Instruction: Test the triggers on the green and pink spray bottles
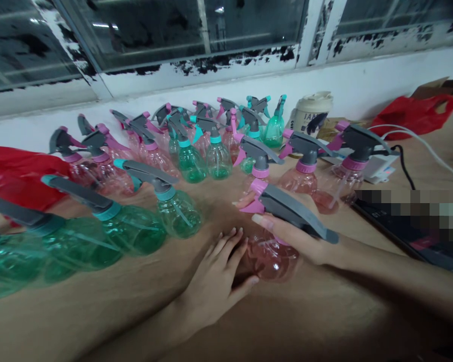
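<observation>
A pink spray bottle [274,256] with a grey and pink trigger head stands near the front of the table. My right hand [296,234] is closed around its neck, just under the trigger. Beside the bottle's base on the left, my left hand [219,281] lies on the tabletop with its fingers stretched out; the thumb reaches close to the bottle, and I cannot tell if it touches. Behind the held bottle stand more pink spray bottles [300,180]. To the left is a row of green spray bottles [179,213] with teal collars.
Several pink and green bottles [219,158] crowd the back by the wall. Red plastic bags lie at far left [18,176] and back right [411,118]. A white tub [311,113], a power strip [379,168] with cables and a phone [411,236] are on the right.
</observation>
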`<state>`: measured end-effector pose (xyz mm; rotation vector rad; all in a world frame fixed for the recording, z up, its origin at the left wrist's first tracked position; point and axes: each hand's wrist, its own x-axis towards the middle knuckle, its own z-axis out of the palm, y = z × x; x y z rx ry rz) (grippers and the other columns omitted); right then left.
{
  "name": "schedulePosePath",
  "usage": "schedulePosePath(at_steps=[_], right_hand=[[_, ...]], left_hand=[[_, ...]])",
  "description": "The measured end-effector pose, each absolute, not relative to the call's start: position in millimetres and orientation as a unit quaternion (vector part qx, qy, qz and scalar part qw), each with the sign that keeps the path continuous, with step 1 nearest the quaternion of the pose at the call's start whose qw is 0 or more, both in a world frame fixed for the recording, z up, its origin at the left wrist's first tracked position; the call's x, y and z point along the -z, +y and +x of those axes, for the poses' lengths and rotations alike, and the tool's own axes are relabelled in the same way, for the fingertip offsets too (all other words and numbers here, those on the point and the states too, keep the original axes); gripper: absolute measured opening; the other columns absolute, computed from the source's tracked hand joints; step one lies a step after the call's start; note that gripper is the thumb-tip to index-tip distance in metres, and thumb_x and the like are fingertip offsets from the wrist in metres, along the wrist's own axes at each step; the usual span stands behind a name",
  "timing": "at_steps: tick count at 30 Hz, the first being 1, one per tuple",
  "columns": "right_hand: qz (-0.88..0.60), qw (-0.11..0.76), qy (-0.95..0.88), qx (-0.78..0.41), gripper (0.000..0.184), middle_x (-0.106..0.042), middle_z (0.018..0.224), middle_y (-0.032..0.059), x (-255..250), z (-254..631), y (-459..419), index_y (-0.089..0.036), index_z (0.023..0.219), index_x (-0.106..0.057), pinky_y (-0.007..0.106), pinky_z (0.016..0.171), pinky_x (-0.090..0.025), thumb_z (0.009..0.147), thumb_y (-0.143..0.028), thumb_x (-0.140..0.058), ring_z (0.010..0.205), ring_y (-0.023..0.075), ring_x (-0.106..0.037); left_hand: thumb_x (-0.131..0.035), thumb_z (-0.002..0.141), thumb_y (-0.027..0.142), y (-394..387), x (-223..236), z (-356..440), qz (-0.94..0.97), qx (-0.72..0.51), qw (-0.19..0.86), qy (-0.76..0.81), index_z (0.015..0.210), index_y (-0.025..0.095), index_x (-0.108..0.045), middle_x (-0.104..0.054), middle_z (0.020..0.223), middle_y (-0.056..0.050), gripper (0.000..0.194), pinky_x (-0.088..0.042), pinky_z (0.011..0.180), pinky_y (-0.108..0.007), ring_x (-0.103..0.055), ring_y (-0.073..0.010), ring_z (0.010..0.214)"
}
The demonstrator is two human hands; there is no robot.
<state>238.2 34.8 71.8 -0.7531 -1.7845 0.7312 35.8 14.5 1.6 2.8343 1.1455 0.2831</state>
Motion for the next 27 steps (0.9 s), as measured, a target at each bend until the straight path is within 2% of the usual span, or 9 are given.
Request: schedulePosePath(at_steps=[4,9,19,23,25,27], right_hand=[[-0.334,0.486,-0.754,-0.290,0.015,-0.067,0.085,0.0011,-77.2,237.7,36.0,-0.021,0.094,-0.065,0.030,0.068,-0.051,0.086,-0.032,-0.057,0.074,0.0159,-0.064],[-0.335,0.484,-0.763,-0.267,0.013,-0.061,0.071,-0.0009,-78.4,238.6,35.1,-0.022,0.079,-0.061,0.029,0.058,-0.047,0.087,-0.032,-0.056,0.062,0.0138,-0.059],[-0.343,0.476,-0.768,-0.255,0.025,-0.063,0.071,0.0020,-76.4,241.2,35.5,-0.022,0.074,-0.060,0.031,0.053,-0.045,0.089,-0.040,-0.051,0.062,0.0161,-0.060],[-0.336,0.491,-0.763,-0.254,0.018,-0.065,0.071,0.0009,-76.4,240.5,34.0,-0.021,0.077,-0.062,0.030,0.056,-0.047,0.087,-0.035,-0.055,0.062,0.0151,-0.061],[-0.322,0.505,-0.755,-0.268,0.011,-0.068,0.079,0.0011,-74.3,239.6,33.8,-0.022,0.084,-0.064,0.030,0.060,-0.050,0.085,-0.032,-0.059,0.067,0.0155,-0.064],[-0.311,0.519,-0.745,-0.278,0.016,-0.071,0.088,0.0018,-71.2,238.5,34.4,-0.023,0.093,-0.065,0.032,0.068,-0.053,0.082,-0.034,-0.064,0.074,0.0172,-0.066]], left_hand=[[-0.053,0.089,0.047,14.1,-1.4,36.2,0.922,-0.103,0.037,0.371,0.130,0.013,-0.045,-0.042,0.142,-0.015,0.053,-0.034,0.105,-0.051,-0.037,-0.0308,0.131],[-0.052,0.090,0.048,14.0,0.2,36.0,0.922,-0.105,0.037,0.370,0.130,0.012,-0.045,-0.041,0.142,-0.016,0.054,-0.034,0.105,-0.050,-0.036,-0.0307,0.132],[-0.054,0.089,0.047,13.3,-2.9,36.4,0.922,-0.092,0.037,0.375,0.130,0.012,-0.045,-0.040,0.143,-0.015,0.055,-0.033,0.106,-0.049,-0.036,-0.0301,0.132],[-0.053,0.090,0.047,13.4,-1.5,36.4,0.923,-0.092,0.030,0.373,0.130,0.011,-0.045,-0.040,0.143,-0.016,0.055,-0.033,0.106,-0.050,-0.036,-0.0307,0.132],[-0.053,0.090,0.047,13.2,0.7,36.1,0.922,-0.097,0.029,0.374,0.131,0.011,-0.045,-0.041,0.142,-0.016,0.055,-0.034,0.105,-0.051,-0.036,-0.0311,0.131],[-0.052,0.090,0.047,13.0,2.5,35.6,0.921,-0.104,0.029,0.374,0.131,0.012,-0.044,-0.041,0.141,-0.016,0.055,-0.035,0.104,-0.051,-0.037,-0.0319,0.131]])
